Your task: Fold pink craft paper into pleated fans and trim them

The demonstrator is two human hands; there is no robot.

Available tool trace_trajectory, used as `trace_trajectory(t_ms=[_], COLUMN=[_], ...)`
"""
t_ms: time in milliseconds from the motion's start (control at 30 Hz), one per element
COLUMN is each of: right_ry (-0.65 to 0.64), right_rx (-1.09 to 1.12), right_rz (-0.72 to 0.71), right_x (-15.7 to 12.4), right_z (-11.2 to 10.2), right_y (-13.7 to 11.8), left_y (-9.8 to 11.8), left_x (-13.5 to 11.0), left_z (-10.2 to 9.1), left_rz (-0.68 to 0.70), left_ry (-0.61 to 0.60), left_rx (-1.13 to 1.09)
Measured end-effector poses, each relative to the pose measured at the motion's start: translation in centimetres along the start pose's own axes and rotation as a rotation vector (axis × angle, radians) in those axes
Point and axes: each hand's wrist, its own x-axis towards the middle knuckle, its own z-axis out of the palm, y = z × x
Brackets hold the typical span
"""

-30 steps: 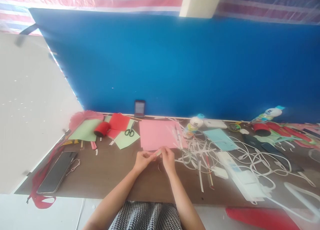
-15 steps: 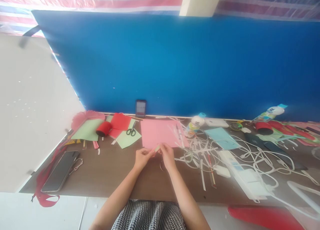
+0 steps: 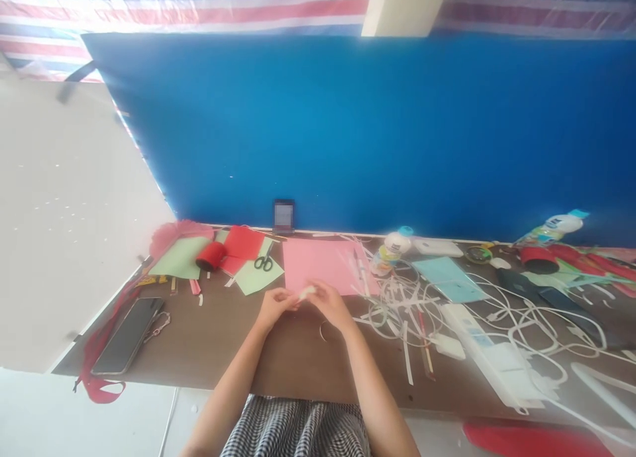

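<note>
My left hand (image 3: 275, 306) and my right hand (image 3: 328, 304) meet over the brown table (image 3: 209, 341), just in front of a pink paper sheet (image 3: 318, 266). Both pinch a small pale paper strip (image 3: 306, 291) held between their fingertips. A thin paper ring (image 3: 322, 331) lies on the table under my right wrist. Loose white paper strips (image 3: 397, 304) are piled to the right of my hands.
Scissors (image 3: 264, 263), a red roll (image 3: 211, 256) and green and red sheets lie at the back left. A phone (image 3: 128, 334) rests near the left edge, another (image 3: 283, 216) leans on the blue board. A glue bottle (image 3: 390, 251), power strip (image 3: 489, 354) and white cables crowd the right.
The view has shifted slightly to the left and down. My hands have stayed together on the paper strip, the right hand turning a little lower over it.
</note>
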Motion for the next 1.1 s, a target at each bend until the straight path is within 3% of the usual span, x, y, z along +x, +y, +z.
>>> trace_trajectory(t_ms=[200,300,367,400,500,567,667,733,867,1000,1100], right_ry=[0.047,0.084,0.128,0.144,0.178,0.222,0.283,0.311,0.309,0.113,0.044], right_rx=[0.037,-0.032,-0.128,-0.185,-0.385,-0.525,-0.698,-0.808,-1.061,-1.257,-1.292], right_rz=[0.079,0.048,-0.015,-0.049,-0.126,-0.171,-0.281,-0.355,-0.389,-0.273,-0.228], right_x=[-0.9,-1.0,-1.1,-1.2,-1.4,-1.4,-0.9,-0.3,1.1,1.5,1.4], right_z=[-0.1,0.5,0.6,0.5,-0.3,-1.1,-2.3,-3.0,-4.0,-4.4,-4.4], right_y=[2.1,3.4,4.0,4.1,4.2,4.1,4.4,4.7,5.5,6.0,6.1], left_y=[1.8,2.2,2.2,2.2,2.7,3.6,5.2,5.8,5.5,4.9,4.9], left_x=[-0.2,-0.6,-0.6,-0.4,1.1,2.5,4.6,5.5,5.8,5.1,4.7], left_z=[-0.7,-1.2,-2.2,-3.1,-7.1,-10.2,-14.3,-16.1,-17.9,-18.2,-17.3], left_rz=[0.078,0.089,0.128,0.171,0.304,0.372,0.354,0.261,0.128,0.261,0.383], left_ry=[-0.040,-0.099,-0.076,-0.006,0.461,0.665,0.844,0.914,0.837,0.779,0.836], left_rx=[0.260,0.361,0.447,0.516,0.777,0.966,1.228,1.352,1.474,1.472,1.356])
